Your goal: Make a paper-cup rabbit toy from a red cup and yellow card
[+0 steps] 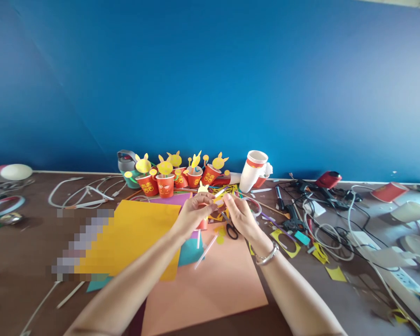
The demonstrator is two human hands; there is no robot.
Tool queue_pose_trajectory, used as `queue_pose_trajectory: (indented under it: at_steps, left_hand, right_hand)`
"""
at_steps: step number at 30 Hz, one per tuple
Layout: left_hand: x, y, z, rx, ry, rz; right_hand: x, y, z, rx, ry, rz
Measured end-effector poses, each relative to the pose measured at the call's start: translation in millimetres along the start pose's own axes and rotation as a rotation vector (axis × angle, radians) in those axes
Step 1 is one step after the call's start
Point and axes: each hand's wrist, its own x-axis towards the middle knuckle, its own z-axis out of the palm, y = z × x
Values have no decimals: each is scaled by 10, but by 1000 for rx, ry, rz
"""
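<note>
Hands: left hand (199,211) and right hand (241,215) pinching yellow piece (218,201) between them;
Yellow piece: may crease under excess fingertip pressure;
Red cup (203,225): behind left hand; may tip if knocked;
Scissors (228,228): just below right hand; may catch it if lowered.

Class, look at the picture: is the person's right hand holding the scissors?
No, the scissors lie on the peach sheet, apart from the right hand.

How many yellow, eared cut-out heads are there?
6: by the wall, first head, second head, third head, fourth head, fifth head, left to right; sixth head beyond the left hand. More may be hidden.
</note>
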Motion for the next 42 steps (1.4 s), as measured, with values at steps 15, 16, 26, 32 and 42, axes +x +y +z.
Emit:
queue_pose_trajectory:
  at_steps: [15,16,26,32,42]
  left_hand:
    - [8,-43,-62,556,122,376]
    - [1,-40,-60,590,125,402]
    - [-31,-25,-59,760,98,520]
    - [-34,-15,-49,717,67,477]
    - [16,60,-92,389,33,242]
  right_hand:
    - [-42,-66,41,-463,176,-365]
    - [-35,-68,36,-424,163,-355]
    - [-10,-105,-16,-267,56,-281]
    - [-3,-131,-36,-249,31,-271]
    - [84,24,-245,-311,252,-107]
